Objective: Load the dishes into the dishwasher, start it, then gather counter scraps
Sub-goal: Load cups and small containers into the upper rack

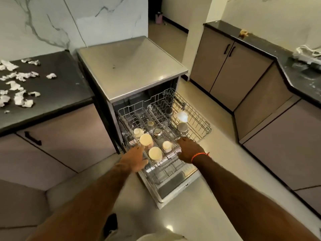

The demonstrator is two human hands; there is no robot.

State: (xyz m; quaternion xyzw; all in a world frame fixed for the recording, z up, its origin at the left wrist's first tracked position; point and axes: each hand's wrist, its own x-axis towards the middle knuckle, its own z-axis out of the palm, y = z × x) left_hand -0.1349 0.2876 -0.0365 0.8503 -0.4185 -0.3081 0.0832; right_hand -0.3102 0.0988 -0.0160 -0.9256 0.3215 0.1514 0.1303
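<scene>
Both hands, left [137,159] and right [188,150], grip the front edge of the rack [199,126], likely to slide it in. Cups [155,153] sit upside down to drain. Scraps [19,87] wait on the counter [57,94].

- dishwasher top [132,66], centre frame: brushed metal, matt sheen
- rack [196,122] by my hands: thin wire, looks coated metal
- cups [155,152] in it: some pale glossy, some steel
- scraps [19,87], upper left: crumpled foil, shiny
- counter [57,87] under them: dark stone, smooth
- floor [205,202]: glossy tile
</scene>
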